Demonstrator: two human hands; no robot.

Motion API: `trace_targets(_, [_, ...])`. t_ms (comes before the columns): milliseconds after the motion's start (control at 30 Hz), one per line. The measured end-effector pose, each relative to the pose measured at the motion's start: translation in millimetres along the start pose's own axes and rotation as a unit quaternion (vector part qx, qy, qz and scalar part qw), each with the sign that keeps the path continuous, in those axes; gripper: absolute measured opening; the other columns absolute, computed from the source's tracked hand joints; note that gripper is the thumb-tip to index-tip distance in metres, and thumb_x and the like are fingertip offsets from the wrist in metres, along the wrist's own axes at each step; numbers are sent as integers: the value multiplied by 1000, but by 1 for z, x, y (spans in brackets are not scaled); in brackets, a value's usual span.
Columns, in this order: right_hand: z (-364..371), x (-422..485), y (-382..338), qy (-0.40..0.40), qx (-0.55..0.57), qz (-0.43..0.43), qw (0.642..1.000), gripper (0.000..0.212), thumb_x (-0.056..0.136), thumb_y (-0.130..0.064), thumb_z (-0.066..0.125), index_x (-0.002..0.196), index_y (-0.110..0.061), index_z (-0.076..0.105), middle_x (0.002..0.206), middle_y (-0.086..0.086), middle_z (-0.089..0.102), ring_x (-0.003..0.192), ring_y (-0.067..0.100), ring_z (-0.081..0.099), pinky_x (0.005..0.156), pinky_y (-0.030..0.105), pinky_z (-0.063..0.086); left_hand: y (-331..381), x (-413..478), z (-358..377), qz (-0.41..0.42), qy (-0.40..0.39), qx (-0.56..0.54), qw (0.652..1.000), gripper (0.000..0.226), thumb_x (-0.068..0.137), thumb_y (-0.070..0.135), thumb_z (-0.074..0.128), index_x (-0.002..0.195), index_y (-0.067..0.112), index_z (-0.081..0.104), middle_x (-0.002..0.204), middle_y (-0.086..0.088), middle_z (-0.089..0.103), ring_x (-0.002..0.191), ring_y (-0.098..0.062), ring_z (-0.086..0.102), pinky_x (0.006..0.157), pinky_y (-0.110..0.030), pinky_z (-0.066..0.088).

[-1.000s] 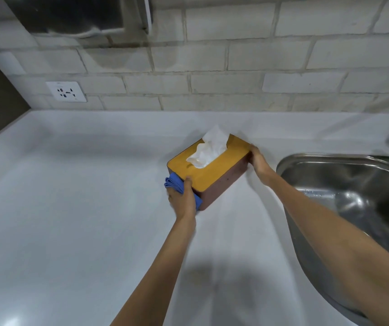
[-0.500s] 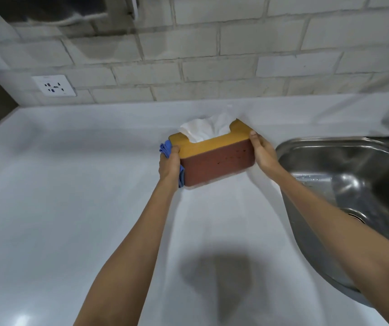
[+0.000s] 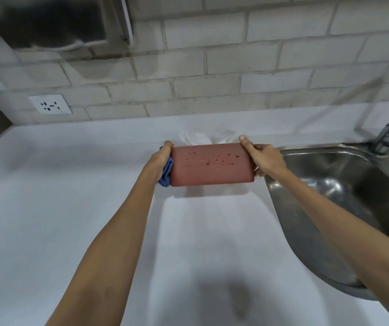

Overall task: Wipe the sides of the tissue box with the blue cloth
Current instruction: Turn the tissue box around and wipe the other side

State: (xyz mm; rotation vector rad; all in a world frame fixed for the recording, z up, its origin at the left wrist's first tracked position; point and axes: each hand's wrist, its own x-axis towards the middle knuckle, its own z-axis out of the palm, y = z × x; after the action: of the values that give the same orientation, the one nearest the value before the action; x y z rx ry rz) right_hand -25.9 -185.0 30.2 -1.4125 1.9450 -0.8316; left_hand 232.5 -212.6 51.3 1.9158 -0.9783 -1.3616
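White desk point(image 3: 47, 208) beside the sink point(image 3: 330, 189) lay beneath the tissue box point(image 3: 212, 164), held clear with droplets on its unwiped near side, left hand point(image 3: 159, 161) grip pressing the blue cloth point(image 3: 166, 176) against one end, right hand point(image 3: 263, 160) grip clasping the other.

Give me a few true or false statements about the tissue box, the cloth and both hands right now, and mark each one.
1. The tissue box is held between both hands. True.
2. The blue cloth is in the right hand. False: it is pressed against the box's end by the left hand.
3. Dark spots show on the box's long side facing the camera. True.
4. The box sits inside the sink. False: it is held over the white counter, left of the sink.
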Motion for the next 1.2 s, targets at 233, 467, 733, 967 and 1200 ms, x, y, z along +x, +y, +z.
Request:
trace_targets(233, [21,29,9,-177,213,13,961,85,80,-78,28,134,-15,46,127,12,59,113,25,59,99,39,46,-1,17,5,22,20,-39,999,48,82,55,44,90,10,57,84,-8,59,86,-27,59,93,-37,49])
trace_targets(467, [28,44,18,-212,338,32,916,58,71,-74,47,98,-28,70,81,-1,77,72,13,73,58,26,57,-16,18,18,139,84,-89,983,58,92,60,25,121,20,56,103,-9,65,105,-27,59,99,-42,46])
trace_targets(733, [31,48,22,-210,364,25,907,44,73,-64,50,96,-27,60,74,-7,73,66,9,70,57,26,56,-26,8,36,413,210,39,885,48,98,32,43,142,13,39,147,-4,43,124,-8,44,101,-24,37])
trace_targets(967, [35,43,21,-197,409,50,890,42,71,-59,56,95,-25,55,83,0,67,63,14,69,53,34,56,-45,-6,48,432,270,148,848,50,97,23,47,145,16,36,151,-19,33,127,-36,43,104,-43,38])
trace_targets(1200, [33,44,21,-184,404,50,894,37,70,-59,57,89,-28,57,72,-6,72,60,11,69,52,29,55,-103,-22,49,460,256,179,831,59,86,6,62,141,11,41,147,-26,36,124,-41,47,104,-49,41])
